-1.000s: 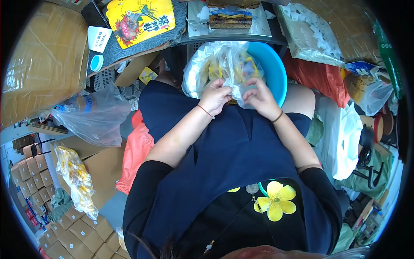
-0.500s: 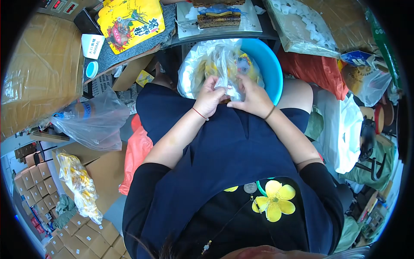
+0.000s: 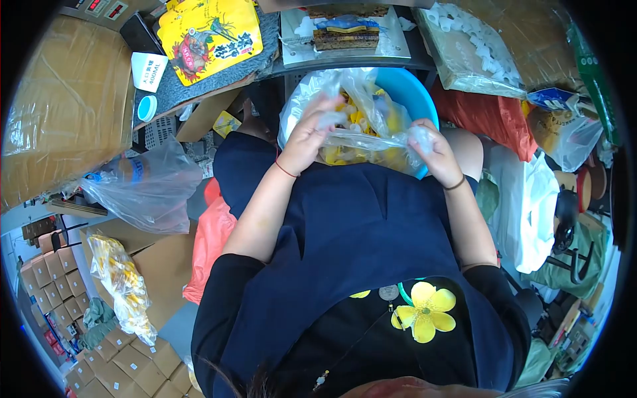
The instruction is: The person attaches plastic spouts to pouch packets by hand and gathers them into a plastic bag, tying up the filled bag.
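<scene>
I saw a seated person's left hand [image 3: 304,140], blurred, and right hand [image 3: 439,154] well apart, each gripping the edge of a clear plastic bag [image 3: 371,142]; it gaped inside a blue tub [image 3: 426,99], yellow pieces [image 3: 358,121] within.

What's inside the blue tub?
Blue tub: clear plastic bag, held at its edge by the right hand, with yellow pieces showing within. The bottom and anything under the top layer are covered.
</scene>
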Demonstrator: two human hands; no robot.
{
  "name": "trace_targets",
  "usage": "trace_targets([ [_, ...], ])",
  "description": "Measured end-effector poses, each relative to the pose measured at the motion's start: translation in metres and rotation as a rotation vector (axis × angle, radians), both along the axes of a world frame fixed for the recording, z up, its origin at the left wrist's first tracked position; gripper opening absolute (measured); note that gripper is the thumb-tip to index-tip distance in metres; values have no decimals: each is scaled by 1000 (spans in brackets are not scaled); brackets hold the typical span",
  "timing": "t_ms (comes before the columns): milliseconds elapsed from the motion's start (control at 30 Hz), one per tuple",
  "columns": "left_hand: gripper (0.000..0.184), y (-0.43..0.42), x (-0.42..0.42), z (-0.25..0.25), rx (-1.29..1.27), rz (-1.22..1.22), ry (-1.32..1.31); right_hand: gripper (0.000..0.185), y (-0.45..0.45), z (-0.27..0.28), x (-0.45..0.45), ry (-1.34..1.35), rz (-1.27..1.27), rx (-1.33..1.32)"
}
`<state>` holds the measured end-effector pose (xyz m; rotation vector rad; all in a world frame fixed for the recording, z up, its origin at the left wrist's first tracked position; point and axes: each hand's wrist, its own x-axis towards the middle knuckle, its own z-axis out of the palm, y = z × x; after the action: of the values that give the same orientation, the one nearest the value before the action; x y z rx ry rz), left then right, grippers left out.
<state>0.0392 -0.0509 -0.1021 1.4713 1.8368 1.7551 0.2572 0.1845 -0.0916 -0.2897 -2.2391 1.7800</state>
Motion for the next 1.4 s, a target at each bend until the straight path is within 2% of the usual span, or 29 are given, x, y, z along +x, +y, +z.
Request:
trace_targets([
  [33,21,1,12,-13,84,-142,-600,12,-7,7,2,-69,-67,-255],
  [67,23,0,20,-25,169,-283,-1201,13,-11,13,-2,12,-73,94],
  [133,31,4,16,-29,115,-534,-1176,17,-22,31,-16,178,-83,792],
  [167,35,8,21,-28,50,-526,-1209,25,-32,44,-22,154,-99,885],
  [233,58,21,38,-11,-158,-331,-988,23,-43,48,-30,103,-10,852],
  [300,65,32,53,1,-159,-253,-408,20,-56,56,-37,56,71,717],
  [367,75,34,59,3,-274,-235,-40,22,-64,59,-47,199,189,692],
  [400,67,40,66,-15,-319,-185,66,22,-66,61,-50,270,249,678],
  [433,54,37,60,-28,-335,-270,-7,21,-67,73,-49,167,378,683],
  [467,45,34,55,-40,-350,-356,-79,19,-65,73,-51,172,192,623],
  [500,39,33,57,-24,-379,-289,-345,18,-58,73,-55,180,5,564],
  [567,49,28,54,-14,-531,-288,-800,15,-44,62,-51,-2,-45,491],
  [600,48,28,54,-13,-485,-292,-885,14,-36,56,-49,-94,-71,457],
  [667,48,29,51,-8,-388,-300,-1044,13,-32,39,-47,-306,131,355],
  [733,38,30,45,-4,-332,-400,-1166,13,-51,38,-48,66,58,671],
  [800,33,28,38,-8,-252,-485,-1186,12,-69,50,-49,187,243,741],
  [833,26,25,38,-4,-265,-425,-1294,26,-73,52,-48,144,308,759],
  [933,32,19,29,9,-482,-374,-904,47,-63,29,-67,186,96,659],
  [967,45,21,29,9,-556,-329,-783,66,-51,6,-67,51,137,573],
  [1000,49,22,33,6,-493,-162,-455,55,-39,-16,-67,-181,209,348],
  [1067,55,23,44,-5,-334,176,200,41,-24,-49,-69,-244,480,411],
  [1100,57,24,46,-8,-175,275,262,36,-28,-50,-68,-290,530,119],
  [1167,55,19,49,-9,-98,350,326,28,-43,-41,-59,-331,580,-467],
  [1233,44,17,47,-8,-33,433,390,29,-51,-29,-56,-172,348,-729],
  [1267,37,17,46,-6,-133,341,442,31,-58,-26,-60,-92,246,-858],
  [1300,29,13,42,-1,-247,274,500,36,-49,-36,-58,-175,152,-549],
  [1333,16,20,46,-18,-119,262,470,31,-47,-39,-62,-165,129,-424],
  [1367,12,20,47,-18,-161,177,504,26,-42,-31,-62,-221,144,11],
  [1400,10,16,48,-6,-285,86,560,22,-42,-33,-66,-140,104,282],
])
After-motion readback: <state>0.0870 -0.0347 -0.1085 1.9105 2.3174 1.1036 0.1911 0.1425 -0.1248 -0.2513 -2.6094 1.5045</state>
